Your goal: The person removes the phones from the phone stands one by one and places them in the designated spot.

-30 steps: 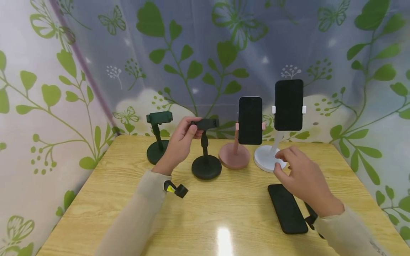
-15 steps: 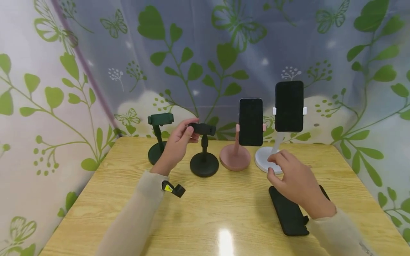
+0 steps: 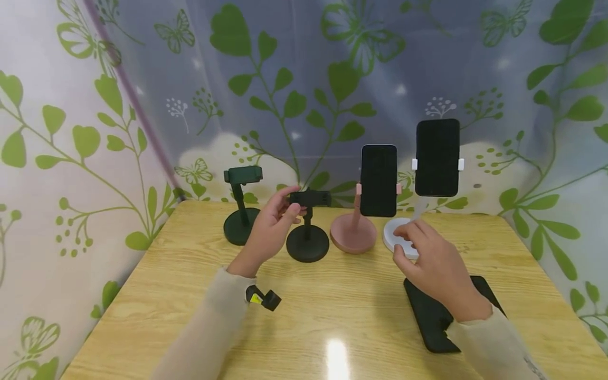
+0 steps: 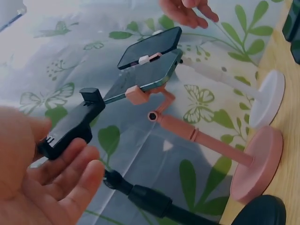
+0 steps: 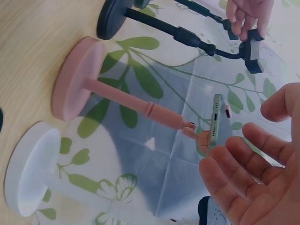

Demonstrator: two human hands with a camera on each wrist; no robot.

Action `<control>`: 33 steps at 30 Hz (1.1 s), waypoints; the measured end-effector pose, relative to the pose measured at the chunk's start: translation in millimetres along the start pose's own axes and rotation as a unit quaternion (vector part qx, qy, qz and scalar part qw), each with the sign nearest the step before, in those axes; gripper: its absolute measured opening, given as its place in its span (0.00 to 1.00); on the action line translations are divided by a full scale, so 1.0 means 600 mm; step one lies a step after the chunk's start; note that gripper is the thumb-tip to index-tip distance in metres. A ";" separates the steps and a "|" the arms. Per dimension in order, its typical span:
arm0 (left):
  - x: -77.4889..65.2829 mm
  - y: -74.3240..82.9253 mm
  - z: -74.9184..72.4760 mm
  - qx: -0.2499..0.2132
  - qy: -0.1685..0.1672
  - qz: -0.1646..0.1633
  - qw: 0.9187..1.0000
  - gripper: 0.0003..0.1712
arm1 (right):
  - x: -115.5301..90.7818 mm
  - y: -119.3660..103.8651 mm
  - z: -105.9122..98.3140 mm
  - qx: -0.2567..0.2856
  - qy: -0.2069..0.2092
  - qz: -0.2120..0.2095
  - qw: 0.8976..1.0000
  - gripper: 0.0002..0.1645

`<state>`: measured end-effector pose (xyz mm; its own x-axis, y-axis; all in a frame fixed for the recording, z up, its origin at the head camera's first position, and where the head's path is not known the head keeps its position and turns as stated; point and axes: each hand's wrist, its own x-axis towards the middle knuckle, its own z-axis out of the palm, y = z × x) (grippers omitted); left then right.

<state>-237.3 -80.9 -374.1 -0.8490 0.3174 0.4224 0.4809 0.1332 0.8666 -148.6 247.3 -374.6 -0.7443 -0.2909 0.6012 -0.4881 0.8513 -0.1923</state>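
Black stand (image 3: 307,246) | left hand (image 3: 272,227) pinches its holder (image 3: 315,198) | right hand (image 3: 436,263): thumb, fingers apart

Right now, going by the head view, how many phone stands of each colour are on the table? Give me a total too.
Green stand: 1
Black stand: 1
Pink stand: 1
White stand: 1
Total: 4
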 end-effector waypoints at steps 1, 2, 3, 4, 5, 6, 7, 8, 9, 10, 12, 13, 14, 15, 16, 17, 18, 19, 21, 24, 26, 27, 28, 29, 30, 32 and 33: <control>0.002 0.001 0.000 -0.005 0.006 0.000 1.000 0.25 | 0.001 -0.001 0.000 0.004 0.005 -0.001 1.000 0.09; 0.004 -0.001 0.000 -0.009 0.014 0.003 1.000 0.24 | 0.003 -0.001 0.001 0.007 0.010 -0.001 1.000 0.09; 0.006 -0.002 -0.001 -0.012 0.022 0.004 1.000 0.23 | 0.005 -0.002 0.001 0.011 0.014 0.000 1.000 0.09; 0.009 -0.003 -0.002 -0.016 0.027 0.006 0.999 0.22 | 0.007 -0.003 0.000 0.015 0.018 0.002 1.000 0.09; 0.012 -0.005 -0.004 -0.020 0.031 0.009 0.999 0.22 | 0.008 -0.005 0.000 0.018 0.021 0.004 1.000 0.09; 0.015 -0.008 -0.006 -0.026 0.033 0.013 0.999 0.22 | 0.010 -0.006 -0.001 0.022 0.024 0.006 0.999 0.10; 0.018 -0.012 -0.007 -0.028 0.034 0.015 0.999 0.22 | 0.011 -0.008 -0.002 0.025 0.026 0.008 0.999 0.10; 0.021 -0.017 -0.009 -0.029 0.032 0.014 0.999 0.22 | 0.013 -0.009 -0.002 0.028 0.026 0.010 0.999 0.10; 0.022 -0.020 -0.011 -0.032 0.029 0.013 0.999 0.22 | 0.014 -0.011 -0.003 0.031 0.026 0.012 0.999 0.10; 0.024 -0.022 -0.012 -0.036 0.023 0.011 0.999 0.22 | 0.014 -0.012 -0.003 0.033 0.025 0.014 0.999 0.10; 0.024 -0.023 -0.015 -0.036 0.009 0.002 0.999 0.24 | 0.015 -0.014 -0.004 0.038 0.024 0.019 0.999 0.10; 0.023 -0.022 -0.016 -0.030 0.002 -0.005 1.000 0.25 | 0.014 -0.015 -0.005 0.040 0.024 0.023 0.999 0.10; 0.022 -0.018 -0.016 -0.022 -0.003 -0.014 1.000 0.28 | 0.014 -0.015 -0.005 0.042 0.026 0.025 0.998 0.10; 0.019 -0.013 -0.016 -0.010 -0.005 -0.021 1.000 0.30 | 0.014 -0.015 -0.006 0.043 0.028 0.029 0.998 0.11; 0.016 -0.008 -0.016 0.006 -0.002 -0.025 1.000 0.33 | 0.013 -0.015 -0.006 0.046 0.031 0.032 0.998 0.11; 0.012 -0.002 -0.014 0.022 0.010 -0.025 0.999 0.36 | 0.013 -0.015 -0.006 0.048 0.035 0.035 0.998 0.11; 0.008 0.003 -0.012 0.037 0.029 -0.019 0.999 0.37 | 0.012 -0.014 -0.005 0.050 0.039 0.038 0.997 0.11; 0.002 0.007 -0.009 0.044 0.057 -0.003 0.997 0.38 | 0.011 -0.014 -0.005 0.051 0.041 0.042 0.997 0.11; -0.014 0.013 0.000 0.045 0.123 0.051 0.990 0.35 | 0.009 -0.015 -0.004 0.053 0.044 0.047 0.997 0.10; -0.038 0.018 0.012 0.041 0.176 0.150 0.972 0.26 | 0.006 -0.017 -0.004 0.054 0.048 0.053 0.996 0.10; -0.049 0.024 0.017 0.043 0.143 0.185 0.971 0.21 | 0.006 -0.018 -0.006 0.054 0.056 0.055 0.995 0.11; -0.053 0.029 0.018 0.048 0.113 0.189 0.974 0.21 | 0.007 -0.019 -0.007 0.054 0.060 0.058 0.995 0.11; -0.055 0.033 0.017 0.053 0.079 0.188 0.978 0.20 | 0.007 -0.020 -0.009 0.054 0.063 0.061 0.995 0.11; -0.057 0.039 0.017 0.060 0.043 0.179 0.981 0.21 | 0.008 -0.021 -0.011 0.054 0.067 0.064 0.994 0.12; -0.059 0.043 0.016 0.072 0.008 0.165 0.984 0.21 | 0.009 -0.023 -0.013 0.055 0.070 0.068 0.994 0.12; -0.062 0.048 0.017 0.098 -0.045 0.139 0.984 0.22 | 0.008 -0.027 -0.016 0.055 0.075 0.076 0.993 0.13; -0.064 0.049 0.018 0.116 -0.064 0.127 0.983 0.23 | 0.008 -0.028 -0.018 0.056 0.077 0.080 0.992 0.14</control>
<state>-188.4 -79.1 -367.7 -0.6673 0.4824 0.5674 0.7237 0.2401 0.6470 -138.9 236.1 -360.0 -0.7416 -0.0786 0.6662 -0.4237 0.8248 -0.3744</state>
